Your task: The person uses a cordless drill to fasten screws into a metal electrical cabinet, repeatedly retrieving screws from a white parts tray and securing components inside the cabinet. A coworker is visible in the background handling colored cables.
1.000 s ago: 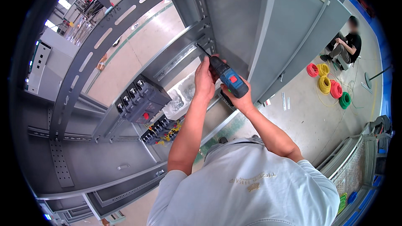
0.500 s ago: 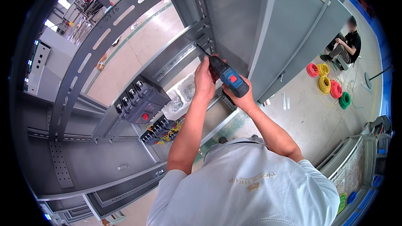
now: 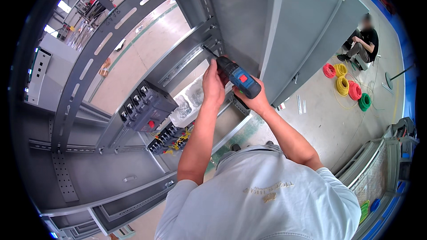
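Note:
My right hand [image 3: 257, 101] grips a blue and black cordless drill [image 3: 238, 78] by its handle. The drill's bit [image 3: 209, 51] points up and left at a grey metal rail [image 3: 191, 58] of the cabinet frame. My left hand [image 3: 213, 84] rests against the front of the drill body, its fingers wrapped near the chuck. Both forearms rise from the lower edge over my white shirt.
Black circuit breakers [image 3: 144, 106] sit on the frame to the left, with smaller terminals [image 3: 171, 138] and a clear bag of small parts [image 3: 187, 104] below. Coils of red, yellow and green wire [image 3: 349, 90] lie on the floor at right, near a seated person [image 3: 362, 44].

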Demonstrator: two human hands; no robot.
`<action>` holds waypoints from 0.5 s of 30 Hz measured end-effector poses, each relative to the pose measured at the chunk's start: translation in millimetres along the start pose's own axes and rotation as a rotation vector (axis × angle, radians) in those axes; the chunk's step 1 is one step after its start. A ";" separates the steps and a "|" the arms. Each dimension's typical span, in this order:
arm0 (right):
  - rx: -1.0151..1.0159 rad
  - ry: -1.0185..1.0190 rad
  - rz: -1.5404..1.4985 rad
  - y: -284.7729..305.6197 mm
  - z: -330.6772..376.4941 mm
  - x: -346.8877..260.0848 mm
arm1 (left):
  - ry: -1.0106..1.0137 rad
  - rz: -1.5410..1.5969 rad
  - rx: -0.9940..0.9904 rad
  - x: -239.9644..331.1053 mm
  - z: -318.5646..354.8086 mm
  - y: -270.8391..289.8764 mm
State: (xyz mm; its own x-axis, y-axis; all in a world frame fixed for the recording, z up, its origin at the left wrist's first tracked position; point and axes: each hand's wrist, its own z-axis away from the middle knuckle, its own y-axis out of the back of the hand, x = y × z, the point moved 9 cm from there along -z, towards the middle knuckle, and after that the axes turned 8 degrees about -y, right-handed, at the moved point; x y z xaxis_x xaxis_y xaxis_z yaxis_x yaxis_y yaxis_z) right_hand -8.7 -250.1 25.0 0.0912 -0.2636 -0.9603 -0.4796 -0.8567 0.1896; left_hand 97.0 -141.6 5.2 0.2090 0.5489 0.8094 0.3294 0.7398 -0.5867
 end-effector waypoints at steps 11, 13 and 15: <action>0.070 0.183 0.093 3.8 8.5 -13.8 | 0.356 -0.051 0.363 -82.4 118.9 144.7; 0.097 0.258 0.114 11.1 22.4 -19.2 | 0.390 0.027 0.506 -88.3 134.7 164.0; 0.042 0.300 0.199 22.4 44.1 -14.0 | 0.392 0.073 0.539 -90.6 136.3 174.9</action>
State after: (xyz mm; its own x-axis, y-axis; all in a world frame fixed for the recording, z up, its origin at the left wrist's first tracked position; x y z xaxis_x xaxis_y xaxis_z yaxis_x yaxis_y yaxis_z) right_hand -59.2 -246.1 33.6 0.2414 -0.5467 -0.8018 -0.5483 -0.7585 0.3521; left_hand 10.2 -8.9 -174.3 0.5659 0.4978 0.6573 -0.1826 0.8531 -0.4888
